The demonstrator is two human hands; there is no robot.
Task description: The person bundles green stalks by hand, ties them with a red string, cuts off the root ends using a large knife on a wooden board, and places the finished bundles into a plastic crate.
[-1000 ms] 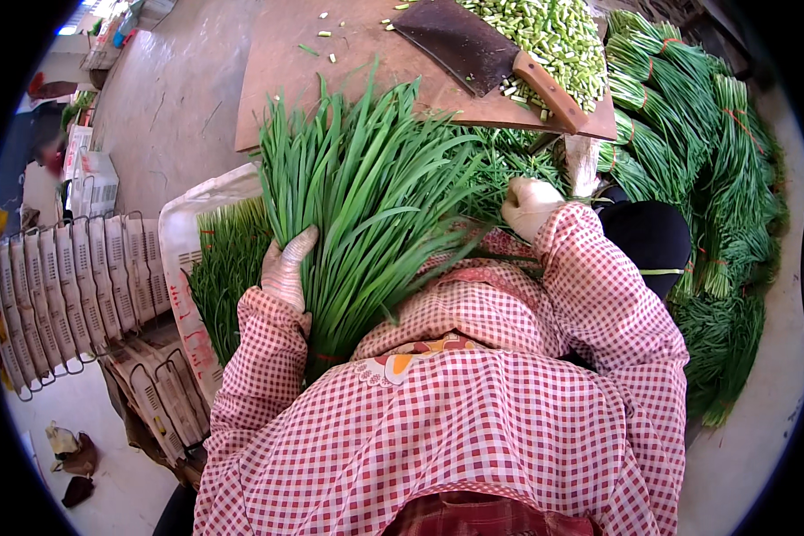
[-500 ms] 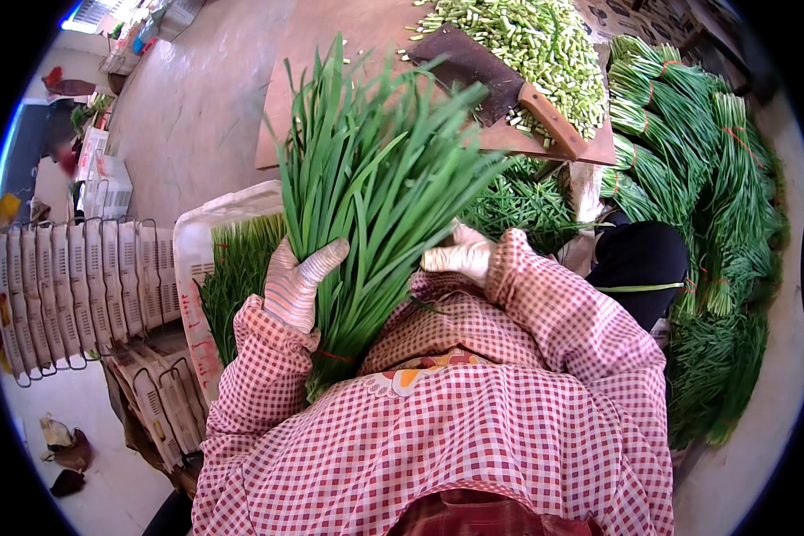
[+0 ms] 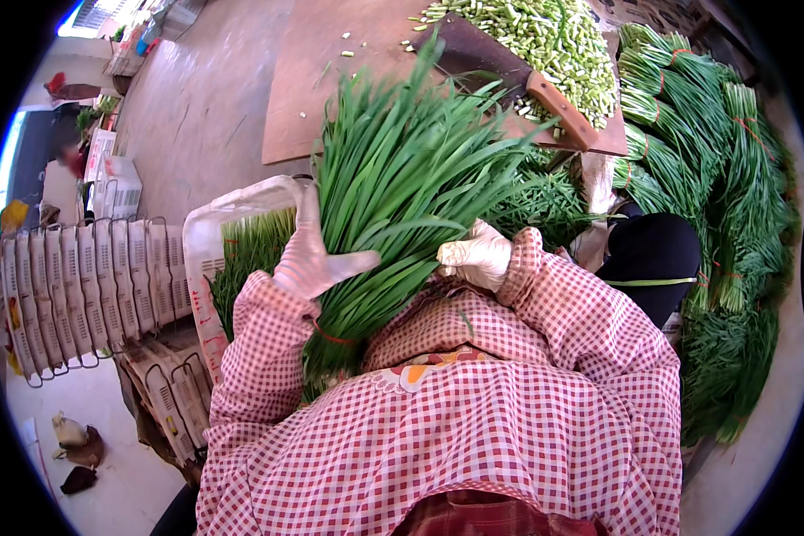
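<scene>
No words or numbers legible. Red strokes [image 3: 205, 311], resembling handwriting, on outer side wall of white crate [image 3: 196, 250]; too slanted and small to make out. Beyond white crate, up and to left, white box [image 3: 118, 189] with small reddish marks; cannot tell whether these are lettering.

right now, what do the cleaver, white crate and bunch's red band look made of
Cleaver: dark, dull blade, likely metal; brown handle, probably wood. White crate: likely smooth plastic, moulded rim. Red band: thin, snug, perhaps rubber; finish unclear.
</scene>
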